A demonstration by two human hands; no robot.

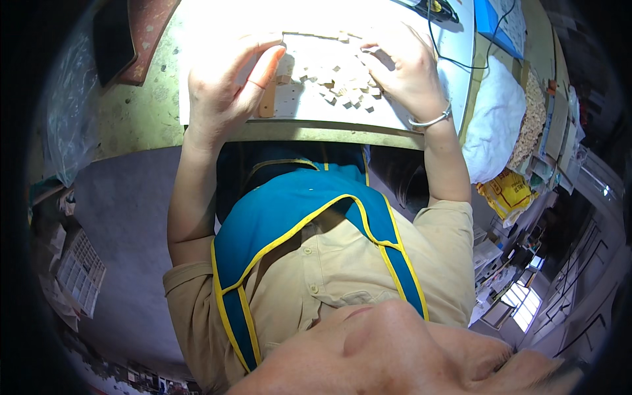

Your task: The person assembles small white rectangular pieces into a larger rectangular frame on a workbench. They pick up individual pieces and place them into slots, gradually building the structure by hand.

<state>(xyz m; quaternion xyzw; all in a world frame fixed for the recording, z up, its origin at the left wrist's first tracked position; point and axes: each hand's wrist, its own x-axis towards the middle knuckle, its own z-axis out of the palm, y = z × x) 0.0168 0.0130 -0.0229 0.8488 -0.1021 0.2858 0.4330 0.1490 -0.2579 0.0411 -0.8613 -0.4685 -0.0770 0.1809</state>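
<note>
Okay, wooden blocks [345,87] near front edge of surface [336,132], likely for reach; my left hand [227,85], right hand [409,71] half-curled, can't tell if pinching.

Blocks [352,89] lie on the worktop [395,117] between left hand [220,85] and right hand [409,74].

– What's off to the left?
– A clear bag [69,115], and lower down a white gridded tray [80,271].
– And on the right?
– A crumpled white cloth [494,125], a yellow bag [505,195] just beside it, and a bright window [522,305] farther off.
</note>
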